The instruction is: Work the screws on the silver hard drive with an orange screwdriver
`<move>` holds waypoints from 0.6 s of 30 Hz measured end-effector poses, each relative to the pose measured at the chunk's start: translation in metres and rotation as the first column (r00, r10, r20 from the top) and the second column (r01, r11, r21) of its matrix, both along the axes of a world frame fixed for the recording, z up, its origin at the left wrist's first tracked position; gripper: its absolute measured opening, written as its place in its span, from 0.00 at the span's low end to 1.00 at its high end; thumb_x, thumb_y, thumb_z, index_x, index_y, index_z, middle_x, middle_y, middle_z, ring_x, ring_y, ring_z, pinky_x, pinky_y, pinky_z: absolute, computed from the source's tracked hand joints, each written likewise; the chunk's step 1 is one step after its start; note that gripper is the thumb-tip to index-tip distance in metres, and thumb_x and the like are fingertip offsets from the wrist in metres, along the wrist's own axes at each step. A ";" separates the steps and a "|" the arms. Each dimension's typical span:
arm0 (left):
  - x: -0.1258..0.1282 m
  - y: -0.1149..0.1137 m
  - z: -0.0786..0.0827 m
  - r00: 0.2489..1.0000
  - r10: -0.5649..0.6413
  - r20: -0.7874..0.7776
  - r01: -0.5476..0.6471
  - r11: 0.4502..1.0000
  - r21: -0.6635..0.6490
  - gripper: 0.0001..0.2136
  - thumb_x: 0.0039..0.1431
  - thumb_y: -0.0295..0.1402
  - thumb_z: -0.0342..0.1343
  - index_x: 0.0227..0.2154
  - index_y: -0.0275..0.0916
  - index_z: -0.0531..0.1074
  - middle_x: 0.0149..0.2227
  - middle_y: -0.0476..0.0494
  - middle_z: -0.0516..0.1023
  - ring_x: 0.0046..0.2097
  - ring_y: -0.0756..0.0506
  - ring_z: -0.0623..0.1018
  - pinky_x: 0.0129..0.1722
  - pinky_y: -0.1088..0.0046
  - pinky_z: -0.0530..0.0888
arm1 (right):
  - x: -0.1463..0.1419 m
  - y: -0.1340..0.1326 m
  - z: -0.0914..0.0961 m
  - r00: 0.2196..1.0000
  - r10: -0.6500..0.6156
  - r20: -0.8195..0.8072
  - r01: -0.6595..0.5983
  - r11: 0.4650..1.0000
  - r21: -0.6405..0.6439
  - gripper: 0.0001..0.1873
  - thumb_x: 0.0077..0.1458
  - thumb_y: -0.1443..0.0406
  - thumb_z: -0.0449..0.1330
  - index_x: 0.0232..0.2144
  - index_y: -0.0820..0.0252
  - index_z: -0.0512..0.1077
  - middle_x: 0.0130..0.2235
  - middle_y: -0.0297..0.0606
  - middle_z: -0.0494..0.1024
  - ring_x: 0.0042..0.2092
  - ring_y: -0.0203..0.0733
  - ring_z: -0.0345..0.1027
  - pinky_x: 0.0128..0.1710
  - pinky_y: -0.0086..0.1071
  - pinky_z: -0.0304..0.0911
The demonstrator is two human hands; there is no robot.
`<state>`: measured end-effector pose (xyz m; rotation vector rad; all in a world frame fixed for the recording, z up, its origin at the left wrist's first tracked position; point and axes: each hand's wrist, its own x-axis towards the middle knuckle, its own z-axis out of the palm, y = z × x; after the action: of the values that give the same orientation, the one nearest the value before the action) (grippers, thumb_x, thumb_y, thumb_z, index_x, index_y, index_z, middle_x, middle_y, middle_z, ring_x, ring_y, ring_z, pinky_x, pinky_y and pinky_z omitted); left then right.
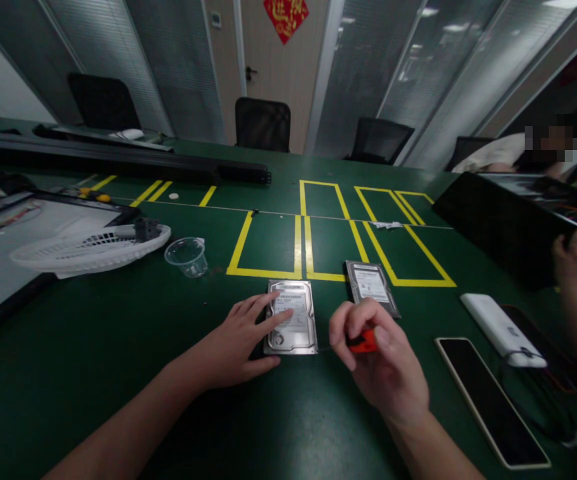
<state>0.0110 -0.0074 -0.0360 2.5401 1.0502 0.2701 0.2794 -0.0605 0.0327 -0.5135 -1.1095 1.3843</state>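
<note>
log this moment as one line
left hand: on hard drive | right hand: holding red-handled screwdriver, pointing toward drive | nearby: second hard drive, plastic cup, phone

The left forearm point(143, 407) and right forearm point(433, 447) are bared, extended forward and angled inward. The left hand point(238, 340) is held palm down, its fingers spread and its 1 thumb point(265, 365) set apart from them. The right hand point(378, 367) is kept well apart, its fingers curled in a grip, its thumb bent in.
</note>
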 end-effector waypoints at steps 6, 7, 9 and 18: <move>0.000 -0.001 0.001 1.000 0.005 -0.017 -0.005 1.000 -0.014 0.44 0.69 0.42 0.70 0.82 0.57 0.55 0.84 0.38 0.44 0.80 0.21 0.54 0.74 0.33 0.61 | 0.004 0.000 0.003 0.998 0.023 0.051 -0.025 0.999 0.041 0.21 0.74 0.56 0.56 0.35 0.61 0.83 0.36 0.44 0.77 0.32 0.43 0.63 0.30 0.38 0.55; 0.000 -0.001 0.001 1.000 0.004 -0.018 -0.004 1.000 -0.015 0.44 0.69 0.42 0.70 0.82 0.56 0.55 0.84 0.38 0.45 0.80 0.22 0.54 0.74 0.33 0.61 | 0.004 0.000 0.002 0.998 0.023 0.057 -0.025 0.999 0.046 0.20 0.73 0.57 0.58 0.34 0.61 0.83 0.36 0.43 0.77 0.32 0.43 0.64 0.31 0.38 0.56; 0.000 -0.001 0.002 1.000 0.004 -0.010 -0.004 1.000 -0.008 0.44 0.69 0.42 0.71 0.81 0.57 0.55 0.84 0.38 0.45 0.80 0.22 0.55 0.75 0.34 0.62 | 0.003 0.000 0.001 0.998 0.005 0.061 -0.008 0.999 0.051 0.16 0.72 0.58 0.62 0.35 0.60 0.83 0.37 0.42 0.78 0.33 0.42 0.66 0.33 0.38 0.58; 0.001 -0.001 0.003 1.000 0.002 -0.006 -0.002 1.000 -0.002 0.44 0.69 0.41 0.70 0.81 0.56 0.55 0.84 0.38 0.45 0.80 0.22 0.55 0.75 0.35 0.61 | -0.002 0.001 -0.004 1.000 0.013 -0.003 -0.014 1.000 -0.011 0.09 0.70 0.60 0.69 0.40 0.54 0.73 0.40 0.35 0.79 0.27 0.35 0.68 0.27 0.32 0.55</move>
<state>0.0116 -0.0083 -0.0331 2.5402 1.0544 0.2616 0.2778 -0.0595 0.0286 -0.5127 -1.1052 1.4033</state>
